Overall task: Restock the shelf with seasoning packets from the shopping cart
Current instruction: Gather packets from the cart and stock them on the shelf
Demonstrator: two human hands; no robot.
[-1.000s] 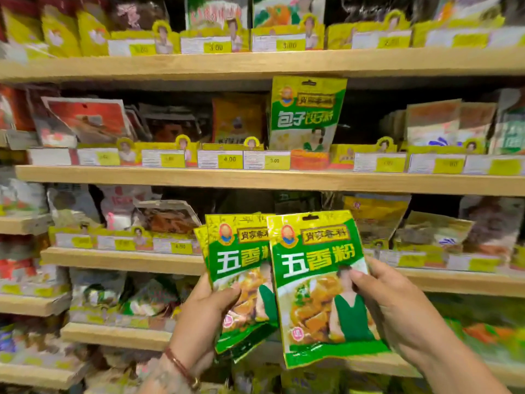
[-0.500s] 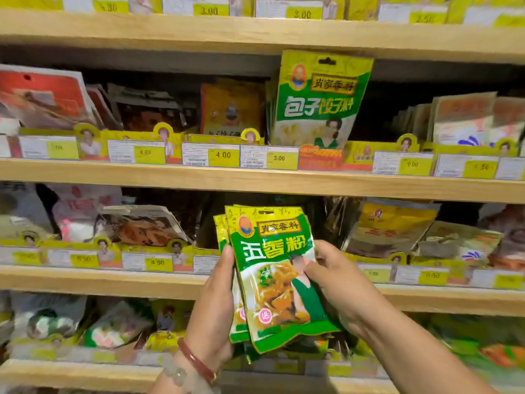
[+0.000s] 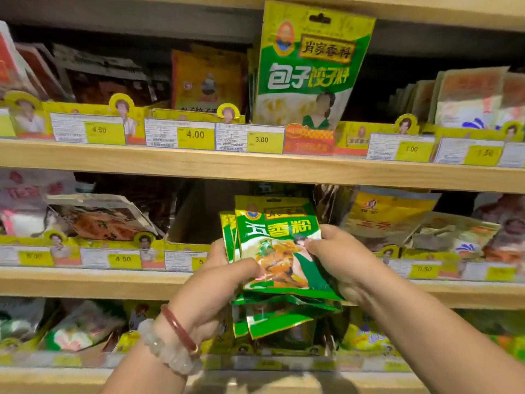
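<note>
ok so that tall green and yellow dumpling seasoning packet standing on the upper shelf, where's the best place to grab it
Pinch the tall green and yellow dumpling seasoning packet at its top edge, coming from the front. It stands upright, well above the yellow price-tag rail that hides its bottom, so the flat top by the hang hole is free. Both hands are now full of green five-spice packets.

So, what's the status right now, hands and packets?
Both hands, left and right, grip the green packets. Stack held in front of the middle shelf. Nothing blocking the gap behind.
</note>
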